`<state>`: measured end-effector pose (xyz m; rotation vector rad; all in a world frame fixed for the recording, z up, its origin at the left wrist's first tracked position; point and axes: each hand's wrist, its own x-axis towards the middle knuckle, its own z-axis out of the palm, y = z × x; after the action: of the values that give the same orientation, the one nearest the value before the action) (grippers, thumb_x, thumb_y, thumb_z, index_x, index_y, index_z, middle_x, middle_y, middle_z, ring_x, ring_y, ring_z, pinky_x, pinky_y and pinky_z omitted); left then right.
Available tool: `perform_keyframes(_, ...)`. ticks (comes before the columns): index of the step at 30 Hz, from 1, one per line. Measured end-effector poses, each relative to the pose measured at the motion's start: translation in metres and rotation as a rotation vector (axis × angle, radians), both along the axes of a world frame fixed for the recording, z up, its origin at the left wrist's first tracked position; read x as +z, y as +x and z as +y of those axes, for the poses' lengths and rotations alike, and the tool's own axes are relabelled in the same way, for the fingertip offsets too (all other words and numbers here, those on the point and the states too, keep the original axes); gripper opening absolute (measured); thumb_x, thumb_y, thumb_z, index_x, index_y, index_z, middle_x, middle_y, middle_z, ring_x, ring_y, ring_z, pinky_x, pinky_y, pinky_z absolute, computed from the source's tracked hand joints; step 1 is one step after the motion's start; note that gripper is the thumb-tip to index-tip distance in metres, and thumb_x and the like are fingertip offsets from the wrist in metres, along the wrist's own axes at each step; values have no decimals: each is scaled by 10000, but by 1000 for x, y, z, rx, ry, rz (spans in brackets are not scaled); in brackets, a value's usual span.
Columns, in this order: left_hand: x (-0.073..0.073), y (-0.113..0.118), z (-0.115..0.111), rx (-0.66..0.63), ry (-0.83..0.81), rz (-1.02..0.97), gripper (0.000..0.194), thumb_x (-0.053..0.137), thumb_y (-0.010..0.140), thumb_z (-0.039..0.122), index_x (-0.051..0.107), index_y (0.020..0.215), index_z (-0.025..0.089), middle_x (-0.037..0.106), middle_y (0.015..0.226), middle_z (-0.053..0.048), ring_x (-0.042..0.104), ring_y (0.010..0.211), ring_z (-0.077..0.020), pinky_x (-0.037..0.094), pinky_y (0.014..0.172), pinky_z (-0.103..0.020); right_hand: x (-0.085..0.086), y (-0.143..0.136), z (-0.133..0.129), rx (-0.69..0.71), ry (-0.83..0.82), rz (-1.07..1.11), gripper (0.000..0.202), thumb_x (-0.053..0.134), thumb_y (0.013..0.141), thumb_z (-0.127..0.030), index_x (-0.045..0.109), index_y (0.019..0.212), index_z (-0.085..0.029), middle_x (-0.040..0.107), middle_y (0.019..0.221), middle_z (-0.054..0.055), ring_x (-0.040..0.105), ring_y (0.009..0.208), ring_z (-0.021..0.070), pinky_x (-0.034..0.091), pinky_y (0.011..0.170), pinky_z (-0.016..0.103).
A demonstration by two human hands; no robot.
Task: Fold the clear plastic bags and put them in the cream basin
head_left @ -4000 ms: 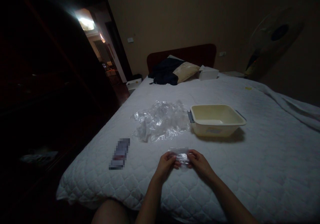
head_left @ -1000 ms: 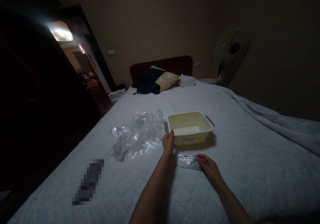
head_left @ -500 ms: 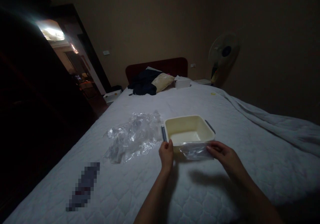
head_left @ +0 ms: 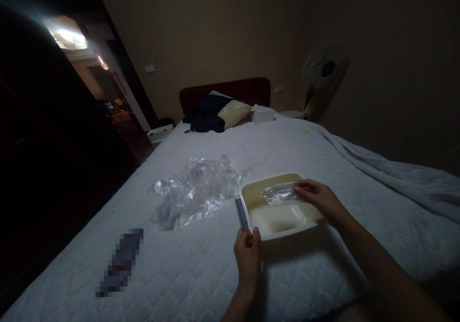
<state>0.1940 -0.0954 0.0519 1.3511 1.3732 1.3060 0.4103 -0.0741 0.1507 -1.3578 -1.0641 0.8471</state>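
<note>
Light, soft, likely to slip

Your right hand (head_left: 318, 198) pinches the right end of a clear plastic packet (head_left: 280, 193) over the opening of the cream tub (head_left: 266, 222); whether it touches the inside, you can't tell. The packet should crease easily, so a broad hold on that end suits. Your left hand (head_left: 247, 259) grips the tub's near left corner beside the grey handle (head_left: 242, 214); that spot looks stiff enough.

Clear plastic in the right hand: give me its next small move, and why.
Probably lower the clear plastic into the cream basin and let go: the right hand holds it over the basin's opening, and the left hand grips the near-left corner.
</note>
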Motion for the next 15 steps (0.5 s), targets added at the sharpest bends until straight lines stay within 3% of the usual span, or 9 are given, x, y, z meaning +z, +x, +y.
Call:
perform_keyframes(9,4,-10,-2,-51,-90,-25,442,489,712,562,343,513,196,319,525,45,334,528,-111,286,507,-228,-9,-6,5,21,-25,-112,388,661,612,-462,617,842,-153,660,726,49,600,652,160,464,584,265)
perform_keyframes(15,-3,-15,14,-45,-92,-155,377,567,669,546,499,673,175,482,723,-20,477,711,-164,391,673,-266,-13,-12,12,23,19,-311,325,622,632,-455,631,768,-161,663,762,77,617,702,200,487,639,312)
